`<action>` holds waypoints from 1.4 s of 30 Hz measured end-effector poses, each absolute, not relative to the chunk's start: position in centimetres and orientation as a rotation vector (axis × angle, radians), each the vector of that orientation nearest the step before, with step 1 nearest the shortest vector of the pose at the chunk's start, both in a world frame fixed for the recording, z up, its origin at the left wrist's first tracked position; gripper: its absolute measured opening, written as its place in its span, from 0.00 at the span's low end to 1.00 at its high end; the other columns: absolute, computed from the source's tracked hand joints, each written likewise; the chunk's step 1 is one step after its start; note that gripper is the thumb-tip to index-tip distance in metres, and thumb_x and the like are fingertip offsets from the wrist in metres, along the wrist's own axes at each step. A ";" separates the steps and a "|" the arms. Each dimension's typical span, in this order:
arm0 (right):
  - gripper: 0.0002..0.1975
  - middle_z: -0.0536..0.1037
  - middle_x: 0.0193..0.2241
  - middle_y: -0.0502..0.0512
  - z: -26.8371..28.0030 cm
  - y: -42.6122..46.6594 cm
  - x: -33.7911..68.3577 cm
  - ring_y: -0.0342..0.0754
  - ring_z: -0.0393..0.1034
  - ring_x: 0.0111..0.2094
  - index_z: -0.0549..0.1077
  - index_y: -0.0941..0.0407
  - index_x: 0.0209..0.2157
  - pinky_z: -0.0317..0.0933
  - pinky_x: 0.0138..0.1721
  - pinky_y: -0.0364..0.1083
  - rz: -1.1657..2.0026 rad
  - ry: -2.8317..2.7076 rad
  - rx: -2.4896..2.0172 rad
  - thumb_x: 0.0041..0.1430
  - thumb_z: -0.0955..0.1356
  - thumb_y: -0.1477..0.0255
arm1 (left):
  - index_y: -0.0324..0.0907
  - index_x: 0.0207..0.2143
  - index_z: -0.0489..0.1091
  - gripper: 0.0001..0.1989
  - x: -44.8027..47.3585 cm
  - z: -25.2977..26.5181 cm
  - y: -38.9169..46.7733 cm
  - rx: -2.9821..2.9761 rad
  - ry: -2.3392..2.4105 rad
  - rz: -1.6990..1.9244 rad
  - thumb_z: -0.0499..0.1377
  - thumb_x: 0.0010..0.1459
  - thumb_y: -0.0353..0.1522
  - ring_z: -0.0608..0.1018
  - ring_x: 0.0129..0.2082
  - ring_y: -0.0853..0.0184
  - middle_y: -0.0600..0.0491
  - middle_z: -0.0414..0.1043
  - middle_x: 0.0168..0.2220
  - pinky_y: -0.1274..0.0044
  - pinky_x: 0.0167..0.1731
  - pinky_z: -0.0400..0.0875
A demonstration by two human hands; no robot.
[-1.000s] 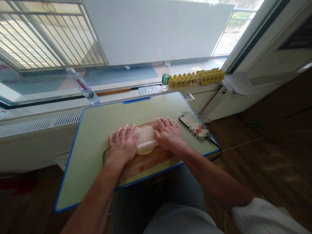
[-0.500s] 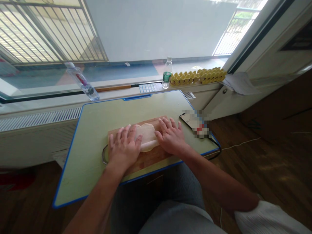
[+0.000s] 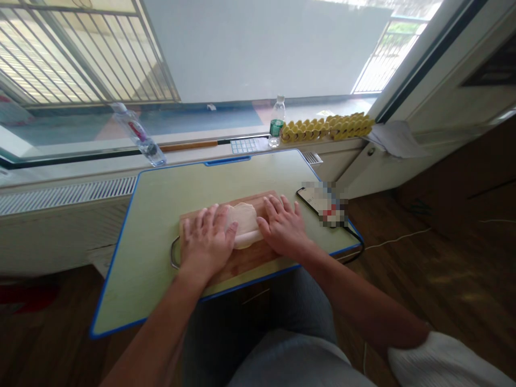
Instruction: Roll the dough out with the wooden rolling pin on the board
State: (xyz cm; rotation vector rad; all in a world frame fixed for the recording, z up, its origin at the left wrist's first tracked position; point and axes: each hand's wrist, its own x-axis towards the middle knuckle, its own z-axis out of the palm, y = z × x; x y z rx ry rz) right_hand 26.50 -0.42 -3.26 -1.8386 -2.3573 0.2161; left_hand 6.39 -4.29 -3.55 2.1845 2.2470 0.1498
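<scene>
A flattened sheet of pale dough (image 3: 243, 215) lies on a wooden cutting board (image 3: 252, 259) with a metal handle at its left end. Across the dough's near part runs a white rolling pin (image 3: 247, 239), only its middle showing between my hands. My left hand (image 3: 209, 236) rests flat over the pin's left end, fingers stretched forward across the board. Over the right end lies my right hand (image 3: 282, 223), its fingers spread and pointing away from me. Both palms hide the pin's ends.
The board sits on a small blue-edged table (image 3: 153, 242). A phone (image 3: 316, 200) with a black cable lies at the right. Along the windowsill are a tilted plastic bottle (image 3: 141, 137), an upright bottle (image 3: 276, 123), a yellow egg tray (image 3: 328, 127) and papers (image 3: 397, 138).
My hands and the rolling pin hold almost the same place on the dough. The whole view has shifted very slightly.
</scene>
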 end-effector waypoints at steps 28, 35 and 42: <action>0.35 0.56 0.75 0.56 -3.2 1.7 25.7 0.61 0.46 0.75 0.56 0.55 0.75 0.40 0.73 0.68 0.260 -2.338 -1.847 0.72 0.57 0.56 | 0.50 0.74 0.58 0.32 5.8 -3.4 -2.1 2.137 2.231 0.155 0.40 0.73 0.49 0.57 0.74 0.51 0.47 0.54 0.76 0.48 0.72 0.48; 0.36 0.55 0.76 0.54 -3.2 1.5 25.8 0.61 0.45 0.76 0.54 0.54 0.76 0.41 0.73 0.68 0.287 -2.348 -1.852 0.72 0.57 0.57 | 0.50 0.74 0.58 0.33 6.0 -3.4 -2.6 2.127 2.221 0.146 0.39 0.73 0.48 0.57 0.74 0.52 0.46 0.55 0.76 0.50 0.72 0.49; 0.35 0.55 0.76 0.54 -3.4 1.8 25.7 0.61 0.45 0.75 0.54 0.52 0.75 0.40 0.73 0.69 0.266 -2.345 -1.845 0.73 0.56 0.55 | 0.50 0.73 0.58 0.32 5.8 -3.6 -2.3 2.147 2.215 0.187 0.39 0.73 0.49 0.58 0.74 0.52 0.46 0.56 0.75 0.50 0.72 0.50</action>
